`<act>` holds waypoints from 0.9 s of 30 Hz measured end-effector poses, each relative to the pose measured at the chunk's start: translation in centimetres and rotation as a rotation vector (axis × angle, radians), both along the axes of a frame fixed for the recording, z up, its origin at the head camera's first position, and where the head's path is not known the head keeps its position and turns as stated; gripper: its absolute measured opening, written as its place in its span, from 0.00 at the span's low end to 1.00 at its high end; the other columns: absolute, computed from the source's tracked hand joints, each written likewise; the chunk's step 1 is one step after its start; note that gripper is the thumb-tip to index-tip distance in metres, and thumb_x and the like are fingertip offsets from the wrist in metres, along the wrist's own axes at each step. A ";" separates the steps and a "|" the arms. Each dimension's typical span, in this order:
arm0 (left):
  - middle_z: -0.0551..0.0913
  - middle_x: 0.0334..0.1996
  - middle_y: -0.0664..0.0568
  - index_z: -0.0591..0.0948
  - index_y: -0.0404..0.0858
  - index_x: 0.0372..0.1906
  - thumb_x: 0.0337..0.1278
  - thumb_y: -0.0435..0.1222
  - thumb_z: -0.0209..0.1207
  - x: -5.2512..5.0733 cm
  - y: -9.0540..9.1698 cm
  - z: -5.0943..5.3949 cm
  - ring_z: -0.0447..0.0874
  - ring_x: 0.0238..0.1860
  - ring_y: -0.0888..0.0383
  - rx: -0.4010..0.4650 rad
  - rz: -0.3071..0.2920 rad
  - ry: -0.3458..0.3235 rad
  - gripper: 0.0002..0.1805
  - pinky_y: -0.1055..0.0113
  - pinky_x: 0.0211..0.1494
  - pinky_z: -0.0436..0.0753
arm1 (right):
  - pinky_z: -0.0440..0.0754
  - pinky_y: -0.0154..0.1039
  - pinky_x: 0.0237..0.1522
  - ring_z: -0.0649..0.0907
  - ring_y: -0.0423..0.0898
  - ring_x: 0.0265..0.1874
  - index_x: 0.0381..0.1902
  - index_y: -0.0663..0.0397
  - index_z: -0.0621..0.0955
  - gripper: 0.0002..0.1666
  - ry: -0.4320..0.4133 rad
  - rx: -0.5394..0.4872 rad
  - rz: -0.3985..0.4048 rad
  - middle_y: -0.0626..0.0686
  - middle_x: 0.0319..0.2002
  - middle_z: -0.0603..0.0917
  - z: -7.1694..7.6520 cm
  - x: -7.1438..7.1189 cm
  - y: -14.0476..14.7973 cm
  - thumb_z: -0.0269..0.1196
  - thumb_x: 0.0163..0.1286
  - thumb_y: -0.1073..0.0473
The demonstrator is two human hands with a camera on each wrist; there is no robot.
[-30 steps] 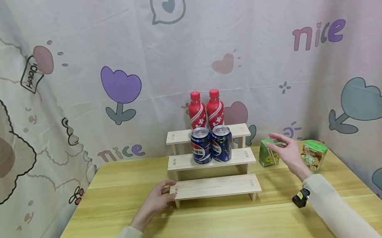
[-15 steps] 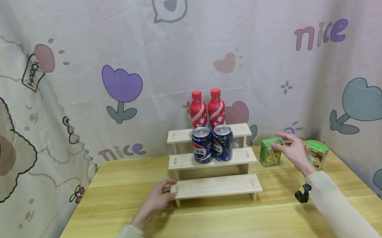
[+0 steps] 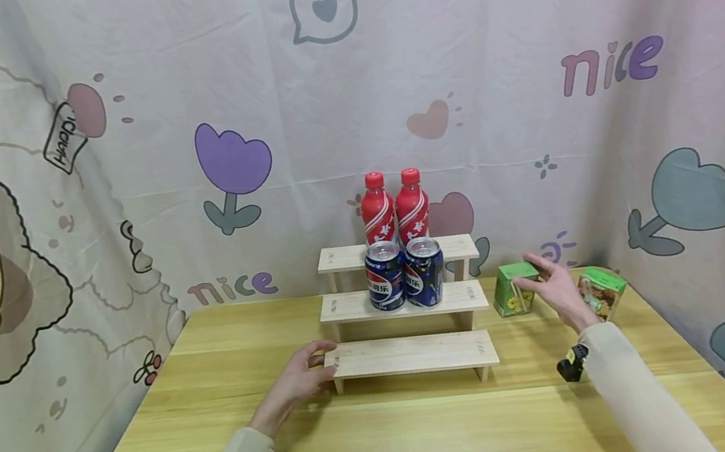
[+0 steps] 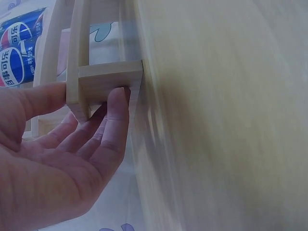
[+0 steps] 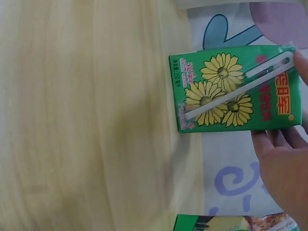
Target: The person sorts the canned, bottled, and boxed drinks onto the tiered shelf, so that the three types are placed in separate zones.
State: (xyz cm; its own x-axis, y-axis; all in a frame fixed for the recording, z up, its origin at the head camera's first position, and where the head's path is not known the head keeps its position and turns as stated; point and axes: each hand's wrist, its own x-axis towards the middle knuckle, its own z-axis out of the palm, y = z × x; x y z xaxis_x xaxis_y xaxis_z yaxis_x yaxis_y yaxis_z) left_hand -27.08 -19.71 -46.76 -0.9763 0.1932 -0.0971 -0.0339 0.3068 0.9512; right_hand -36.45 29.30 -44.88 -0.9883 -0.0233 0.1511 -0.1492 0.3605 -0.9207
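My left hand (image 3: 301,376) holds the left end of the lowest step of a stepped wooden stand (image 3: 409,354). In the left wrist view, the thumb lies against the board (image 4: 74,53) and the fingers reach round its end support. My right hand (image 3: 560,295) grips a green drink carton (image 5: 231,89) by its upper part, thumb on one side and fingers on the other. The carton stands upright on the table, right of the stand, with yellow flowers and a white straw on its face. Two blue cola cans (image 3: 385,278) occupy the middle step.
Two red bottles (image 3: 378,211) stand on the top step behind the cans. A second green-topped carton (image 3: 601,291) is to the right, partly behind my right hand. A patterned curtain (image 3: 286,111) hangs behind the wooden table (image 3: 400,451).
My right hand has shifted slightly right and down, and its fingers have come in against the green carton. My left hand keeps its place on the stand. The view has drifted slightly.
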 end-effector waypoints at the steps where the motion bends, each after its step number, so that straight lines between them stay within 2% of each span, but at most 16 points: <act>1: 0.75 0.59 0.28 0.70 0.33 0.64 0.62 0.25 0.56 0.0 0.0 0.0 0.84 0.43 0.50 0.000 -0.001 0.001 0.24 0.55 0.36 0.85 | 0.53 0.59 0.74 0.54 0.64 0.75 0.76 0.61 0.54 0.49 -0.009 -0.002 0.004 0.65 0.77 0.52 0.0 0.0 0.0 0.66 0.67 0.54; 7: 0.75 0.59 0.28 0.70 0.33 0.64 0.62 0.25 0.56 0.0 -0.1 -0.1 0.84 0.43 0.50 0.005 -0.004 -0.001 0.24 0.54 0.36 0.85 | 0.55 0.59 0.74 0.56 0.64 0.74 0.77 0.60 0.52 0.50 -0.037 0.006 -0.002 0.67 0.76 0.52 -0.3 0.2 0.2 0.66 0.67 0.53; 12: 0.75 0.59 0.29 0.71 0.33 0.64 0.62 0.25 0.56 -0.1 -0.1 -0.1 0.84 0.42 0.51 0.011 0.000 -0.010 0.25 0.55 0.36 0.85 | 0.62 0.57 0.72 0.62 0.63 0.71 0.75 0.60 0.57 0.49 -0.042 0.022 -0.034 0.67 0.74 0.59 -0.8 0.2 0.5 0.67 0.65 0.48; 14: 0.75 0.59 0.29 0.71 0.34 0.64 0.62 0.25 0.56 0.0 0.0 0.0 0.83 0.42 0.51 0.012 -0.001 -0.012 0.25 0.55 0.35 0.84 | 0.66 0.52 0.70 0.66 0.61 0.70 0.75 0.59 0.59 0.49 -0.048 0.011 -0.048 0.66 0.72 0.63 -1.0 0.3 0.5 0.68 0.64 0.47; 17: 0.74 0.60 0.28 0.71 0.34 0.64 0.62 0.26 0.56 0.0 0.0 0.1 0.83 0.42 0.51 0.013 -0.002 -0.014 0.25 0.56 0.35 0.84 | 0.74 0.35 0.63 0.71 0.54 0.65 0.74 0.60 0.61 0.48 -0.046 0.003 -0.054 0.66 0.70 0.67 -1.2 0.5 0.5 0.67 0.65 0.47; 20: 0.74 0.60 0.29 0.71 0.34 0.64 0.62 0.26 0.56 0.1 0.0 0.1 0.83 0.42 0.51 0.012 0.001 -0.019 0.25 0.56 0.36 0.84 | 0.75 0.20 0.52 0.75 0.43 0.58 0.73 0.62 0.62 0.47 -0.043 -0.010 -0.054 0.66 0.69 0.69 -1.4 0.6 0.6 0.68 0.64 0.48; 23: 0.75 0.59 0.29 0.70 0.34 0.64 0.62 0.26 0.56 0.1 -0.1 0.1 0.83 0.41 0.51 0.011 0.002 -0.020 0.25 0.56 0.35 0.84 | 0.73 0.16 0.47 0.75 0.37 0.54 0.73 0.63 0.62 0.47 -0.042 -0.012 -0.056 0.67 0.68 0.69 -1.4 0.8 0.7 0.67 0.65 0.48; 27: 0.77 0.58 0.30 0.70 0.34 0.64 0.61 0.25 0.56 0.1 0.0 0.1 0.83 0.41 0.51 0.012 -0.001 -0.021 0.25 0.56 0.34 0.84 | 0.74 0.16 0.48 0.76 0.39 0.55 0.73 0.62 0.62 0.47 -0.043 0.013 -0.075 0.67 0.68 0.70 -1.4 1.2 0.7 0.68 0.64 0.46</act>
State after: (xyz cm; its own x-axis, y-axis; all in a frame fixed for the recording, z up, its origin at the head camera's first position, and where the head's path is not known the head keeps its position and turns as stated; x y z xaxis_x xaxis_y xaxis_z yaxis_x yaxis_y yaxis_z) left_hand -26.99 -19.74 -46.64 -0.9739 0.1957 -0.1152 -0.0534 0.2958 0.9538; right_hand -35.29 30.04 -46.25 -0.9928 0.0497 0.1090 -0.0820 0.3816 -0.9207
